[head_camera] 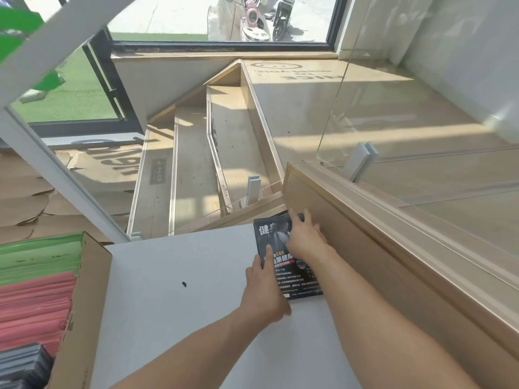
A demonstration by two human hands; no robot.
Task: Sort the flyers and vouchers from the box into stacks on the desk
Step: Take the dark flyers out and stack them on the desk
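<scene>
A stack of black flyers (295,273) with white and orange print lies at the far right of the white desk (179,276), against a wooden ledge. My left hand (265,290) rests on the stack's left edge with the thumb on top. My right hand (304,237) lies flat on the upper part of the stack, fingers straight and spread. A cardboard box (87,290) at the left edge of the desk holds upright green (39,256), red (33,304) and dark flyers (22,363).
A wooden ledge (365,248) with a glass railing (421,136) borders the desk on the right. Beyond the desk's far edge a wooden staircase (196,164) drops away. A small dark speck (184,284) lies mid-desk.
</scene>
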